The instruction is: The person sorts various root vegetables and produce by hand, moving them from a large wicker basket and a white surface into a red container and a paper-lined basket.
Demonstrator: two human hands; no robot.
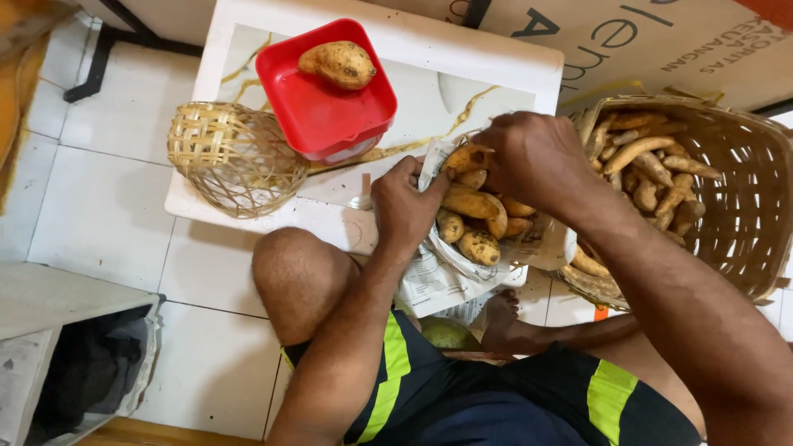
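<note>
The left hand (pixel 405 202) gripped the edge of a newspaper (pixel 438 277) that cradled a pile of sweet potatoes (pixel 475 219) at the edge of the white surface (pixel 429 66). The right hand (pixel 533 157) closed around the top sweet potato (pixel 464 157). A big basket (pixel 743 206) stood just beside; a red tray (pixel 326 103) lay on the surface.

Red tray (pixel 330 116) holding one tuber (pixel 338 64); empty woven basket (pixel 234 157), possibly tipped.
</note>
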